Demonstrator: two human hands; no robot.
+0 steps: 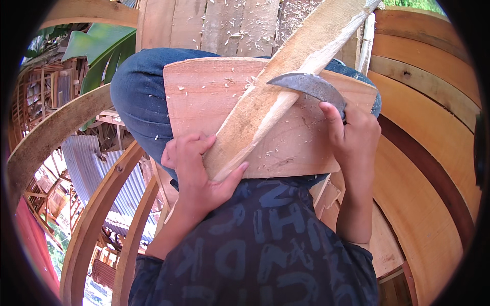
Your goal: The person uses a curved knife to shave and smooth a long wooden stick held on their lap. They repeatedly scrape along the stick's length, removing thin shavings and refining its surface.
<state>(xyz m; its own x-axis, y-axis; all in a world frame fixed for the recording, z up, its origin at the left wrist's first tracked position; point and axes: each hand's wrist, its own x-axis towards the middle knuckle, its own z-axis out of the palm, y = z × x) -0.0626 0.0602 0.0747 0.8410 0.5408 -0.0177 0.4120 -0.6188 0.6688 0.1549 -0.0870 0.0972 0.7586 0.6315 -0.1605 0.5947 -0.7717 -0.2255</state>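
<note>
Curved wooden ribs (pixel 92 219) and bent planks ringed the outdoor workplace, with corrugated metal sheeting (pixel 84 153) and a broad green leaf (pixel 99 51) showing through the gaps on the left side. Just right of those, a knee in blue denim (pixel 138 97) rose into view, and a flat reddish wooden board (pixel 214 97) rested across the lap, sprinkled with pale shavings. The left hand (pixel 196 171) gripped the near end of a long pale wooden stick (pixel 275 97), thumb curled over its right edge and fingers wrapped around its left edge, holding it down against the board. That stick ran diagonally from the hand up toward the top right, across the board and beyond it, with a freshly cut, lighter strip along one side. Further right, a curved grey metal blade (pixel 309 86) lay with its tip against the stick about midway along its length. The right hand (pixel 352 135) was closed around the blade's handle, thumb stretched upward along the back of the blade; the handle itself was hidden within the fist, so its shape could not be told. Below both hands, a dark patterned shirt (pixel 265 250) filled the lower middle of the view. On the far right, wide orange-brown planks (pixel 429 168) curved away, seemingly part of a rounded hull, though the lens bent them heavily.
</note>
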